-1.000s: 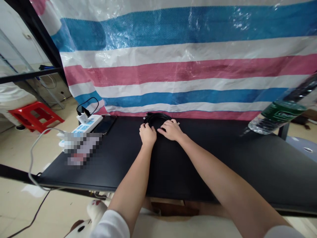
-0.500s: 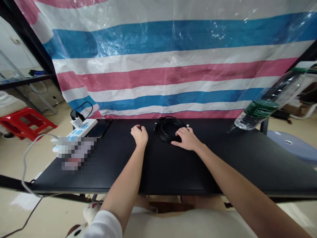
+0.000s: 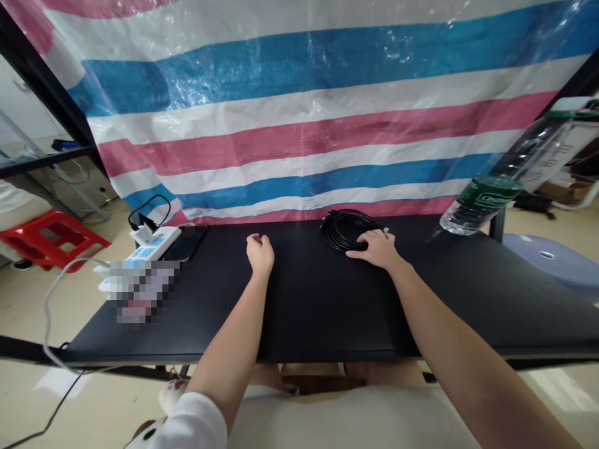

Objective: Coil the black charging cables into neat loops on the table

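Note:
A coil of black cable (image 3: 345, 227) lies on the black table (image 3: 309, 305) near its far edge, right of centre. My right hand (image 3: 377, 249) rests on the coil's near right side, fingers laid flat over the loops. Well to the left of the coil, my left hand (image 3: 260, 254) sits on the tabletop with its fingers curled in and nothing visible in them.
A white power strip (image 3: 152, 242) with a black plug and a dark phone (image 3: 186, 244) lie at the table's far left. A clear plastic bottle (image 3: 496, 187) stands at the far right. A striped tarp (image 3: 309, 106) hangs behind. A red stool (image 3: 49, 232) is on the floor, left.
My right hand has slid the cable coil to the right along the far edge. My left hand let go of the coil and stayed near the middle.

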Action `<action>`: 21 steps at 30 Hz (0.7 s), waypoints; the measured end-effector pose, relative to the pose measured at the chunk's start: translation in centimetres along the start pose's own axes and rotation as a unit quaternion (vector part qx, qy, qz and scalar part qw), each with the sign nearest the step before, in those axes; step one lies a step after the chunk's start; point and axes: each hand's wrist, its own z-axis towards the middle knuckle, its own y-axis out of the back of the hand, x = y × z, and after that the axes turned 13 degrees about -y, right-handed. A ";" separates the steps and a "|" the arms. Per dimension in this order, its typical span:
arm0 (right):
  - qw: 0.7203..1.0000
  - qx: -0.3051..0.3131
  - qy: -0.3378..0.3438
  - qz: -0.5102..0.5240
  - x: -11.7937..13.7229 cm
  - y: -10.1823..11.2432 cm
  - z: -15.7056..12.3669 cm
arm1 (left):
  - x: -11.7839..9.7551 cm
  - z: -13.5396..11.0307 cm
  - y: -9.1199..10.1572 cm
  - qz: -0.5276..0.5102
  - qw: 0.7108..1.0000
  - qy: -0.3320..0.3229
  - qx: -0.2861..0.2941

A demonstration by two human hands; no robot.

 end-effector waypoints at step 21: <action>0.942 -0.259 -0.120 0.176 -0.8 -0.2 -0.1 | -0.6 -0.3 -0.2 0.045 0.998 -0.008 0.034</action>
